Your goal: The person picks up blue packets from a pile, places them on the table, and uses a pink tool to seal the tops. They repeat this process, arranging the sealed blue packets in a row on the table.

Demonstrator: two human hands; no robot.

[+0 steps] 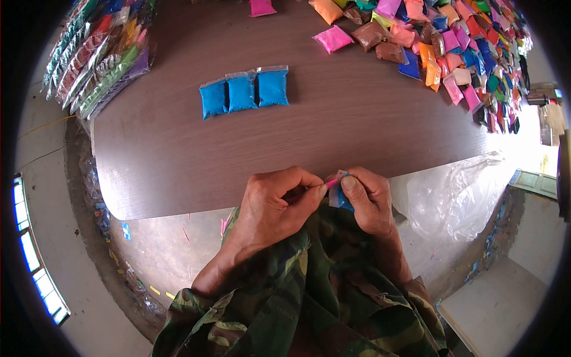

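Both of my hands meet just off the table's near edge, above my lap. My left hand (279,202) pinches a small pink piece (332,183) between thumb and fingertips. In my right hand (370,199) is a small blue packet (342,199) with a clear edge, held under the thumb and partly covered by the fingers. The pink piece touches the packet's upper edge; whether it is joined to it I cannot tell. Farther up the table (178,160), three blue packets (242,92) lie side by side in a row.
Many small coloured packets (437,41) are heaped at the back right. Filled clear bags (104,59) lie at the back left. A pink packet (262,7) is at the back edge. A clear plastic bag (455,196) hangs beyond the table's near right edge.
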